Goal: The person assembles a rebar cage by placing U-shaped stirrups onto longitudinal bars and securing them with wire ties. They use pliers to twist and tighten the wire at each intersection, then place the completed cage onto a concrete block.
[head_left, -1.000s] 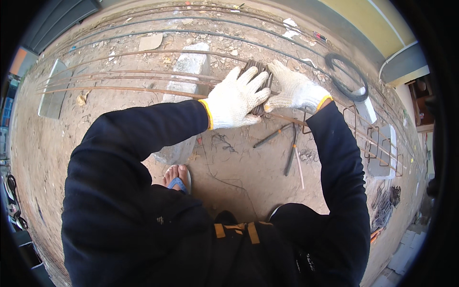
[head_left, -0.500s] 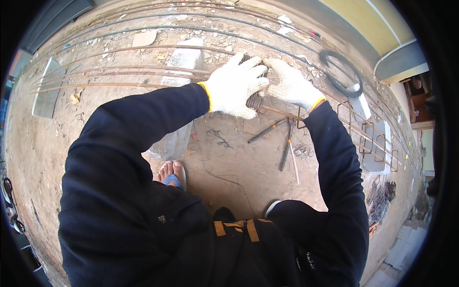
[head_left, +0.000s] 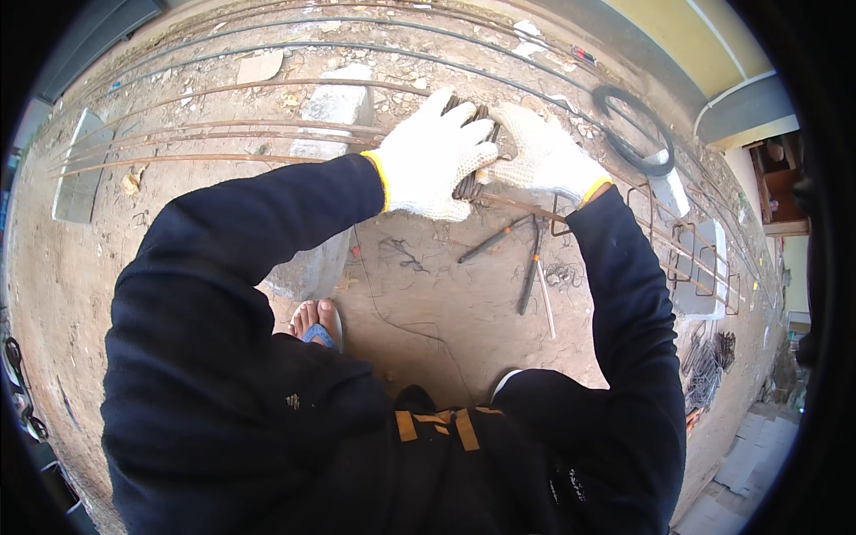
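Note:
Both my hands wear white knit gloves with yellow cuffs. My left hand (head_left: 428, 162) is closed on the left side of a tight stack of rusty rebar stirrups (head_left: 466, 187). My right hand (head_left: 542, 162) presses round the same stack from the right, its fingertips close to the left ones. The gloves hide much of the stack. Long rusty rebars (head_left: 223, 135) run in from the left to the stack, and one bar (head_left: 517, 205) comes out beyond it under my right forearm. Below my hands, dark pincers (head_left: 527, 278) with orange marks lie spread on the ground.
Concrete blocks (head_left: 337, 100) support the bars, with another block (head_left: 82, 174) at far left. Spaced stirrups (head_left: 644, 203) hang along the bars at right, near a black coil (head_left: 610, 102). Tangled wire (head_left: 709, 379) lies lower right. Longer bars (head_left: 357, 46) cross the far ground.
The view has shifted slightly. Both hands remain around the stirrup stack, and more of it shows between the gloves.

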A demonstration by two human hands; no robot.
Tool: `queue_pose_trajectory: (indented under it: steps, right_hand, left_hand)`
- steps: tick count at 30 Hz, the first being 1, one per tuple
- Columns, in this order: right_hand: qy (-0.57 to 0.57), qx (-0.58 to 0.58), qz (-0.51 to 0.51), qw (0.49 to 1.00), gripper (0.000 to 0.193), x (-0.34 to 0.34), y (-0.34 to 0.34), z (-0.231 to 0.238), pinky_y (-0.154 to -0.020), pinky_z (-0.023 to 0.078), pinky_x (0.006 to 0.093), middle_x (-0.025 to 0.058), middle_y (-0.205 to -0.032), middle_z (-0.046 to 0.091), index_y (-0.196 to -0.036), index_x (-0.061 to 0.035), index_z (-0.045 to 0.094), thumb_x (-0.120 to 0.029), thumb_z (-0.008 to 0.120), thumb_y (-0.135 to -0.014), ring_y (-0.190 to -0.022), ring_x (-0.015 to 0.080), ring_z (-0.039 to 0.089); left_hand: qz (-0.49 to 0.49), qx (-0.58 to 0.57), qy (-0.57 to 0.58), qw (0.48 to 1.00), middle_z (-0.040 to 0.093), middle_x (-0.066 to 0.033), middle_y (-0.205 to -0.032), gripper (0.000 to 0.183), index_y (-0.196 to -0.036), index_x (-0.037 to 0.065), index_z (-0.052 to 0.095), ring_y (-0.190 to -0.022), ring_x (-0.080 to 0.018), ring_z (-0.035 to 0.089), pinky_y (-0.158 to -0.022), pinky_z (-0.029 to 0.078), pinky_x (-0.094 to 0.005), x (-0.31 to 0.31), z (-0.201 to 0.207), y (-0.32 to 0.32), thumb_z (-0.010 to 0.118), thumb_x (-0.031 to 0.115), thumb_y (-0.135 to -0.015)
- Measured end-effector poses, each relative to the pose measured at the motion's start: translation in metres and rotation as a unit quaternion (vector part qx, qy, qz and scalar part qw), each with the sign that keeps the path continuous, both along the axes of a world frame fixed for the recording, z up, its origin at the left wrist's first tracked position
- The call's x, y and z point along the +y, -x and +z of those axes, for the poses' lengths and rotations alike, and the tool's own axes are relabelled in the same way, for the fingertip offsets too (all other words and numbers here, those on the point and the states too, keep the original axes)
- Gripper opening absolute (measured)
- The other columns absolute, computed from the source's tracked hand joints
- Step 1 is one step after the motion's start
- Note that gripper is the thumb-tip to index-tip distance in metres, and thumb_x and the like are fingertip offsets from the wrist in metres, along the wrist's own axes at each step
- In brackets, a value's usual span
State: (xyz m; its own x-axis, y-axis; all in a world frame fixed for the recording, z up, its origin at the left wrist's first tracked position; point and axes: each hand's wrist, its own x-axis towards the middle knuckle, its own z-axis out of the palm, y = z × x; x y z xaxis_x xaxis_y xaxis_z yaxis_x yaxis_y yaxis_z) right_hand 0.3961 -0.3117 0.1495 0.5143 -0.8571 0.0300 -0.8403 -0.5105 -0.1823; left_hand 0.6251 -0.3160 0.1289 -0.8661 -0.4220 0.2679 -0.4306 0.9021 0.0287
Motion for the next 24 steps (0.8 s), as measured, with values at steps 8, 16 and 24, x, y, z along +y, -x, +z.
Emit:
queue_pose_trajectory:
  steps: [8,16,24]
  right_hand:
    - [-0.016,0.067,-0.017,0.998,0.107,0.003,-0.006,-0.013,-0.116,0.006,0.0633,0.029,-0.158,0.013,-0.152,-0.0046,0.031,-0.069,0.067,-0.075,-0.147,0.049,0.009]
    - [0.002,0.08,0.04,0.996,0.107,-0.02,-0.028,-0.011,-0.116,0.009,0.0615,0.0276,-0.159,0.011,-0.151,-0.004,0.031,-0.067,0.07,-0.073,-0.147,0.0485,0.005]
    - [-0.098,-0.043,0.107,0.989,0.101,-0.041,-0.049,-0.013,-0.118,0.025,0.0426,0.0225,-0.158,0.025,-0.15,-0.0049,0.033,-0.057,0.076,-0.076,-0.145,0.0373,0.026]
  left_hand:
    - [0.01,0.01,-0.045,0.999,0.039,-0.0186,-0.147,0.072,-0.133,0.007,0.055,-0.14,-0.0389,0.032,-0.105,0.042,-0.0506,-0.002,-0.001,-0.006,0.071,0.048,-0.075]
    - [0.012,0.016,-0.017,1.0,0.047,-0.0228,-0.134,0.066,-0.13,0.013,0.06,-0.137,-0.0408,0.033,-0.113,0.021,-0.0612,-0.009,-0.009,-0.03,0.069,0.049,-0.075]
    - [0.032,0.03,-0.054,0.998,0.04,-0.0245,-0.143,0.079,-0.129,0.01,0.059,-0.142,-0.0421,0.028,-0.116,0.021,-0.0573,-0.017,0.0,-0.055,0.072,0.062,-0.071]
